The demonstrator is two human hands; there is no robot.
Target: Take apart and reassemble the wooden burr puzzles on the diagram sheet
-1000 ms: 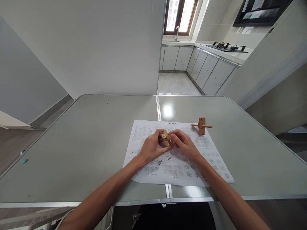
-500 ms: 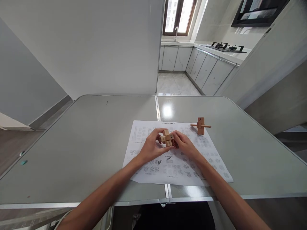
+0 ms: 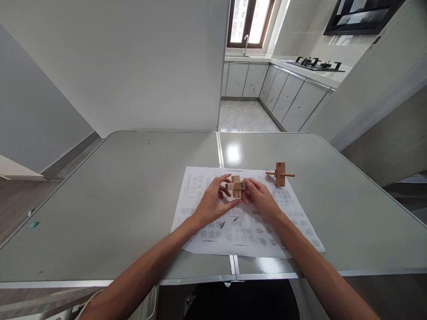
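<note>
A light wooden interlocking puzzle (image 3: 236, 186), made of crossed bars with a number marked on one bar, is held just above the printed sheet (image 3: 213, 244). My right hand (image 3: 262, 198) pinches its right end. My left hand (image 3: 213, 202) curls around its left side, thumb below and fingers above and behind. How firmly the left fingertips press on it is partly hidden. A second, redder wooden puzzle (image 3: 280, 174) with a thin rod through it stands apart, at the sheet's upper right edge.
The sheet, covered in small diagrams, lies on a grey folding table (image 3: 100, 200) with a metal seam down its middle. A small teal bit (image 3: 34, 225) lies near the left edge. Beyond are a wall and a kitchen with a stove (image 3: 315, 64).
The light wooden puzzle has turned from tilted to nearly square and shifted slightly right. My left fingers have loosened around it, while the right hand keeps its pinch.
</note>
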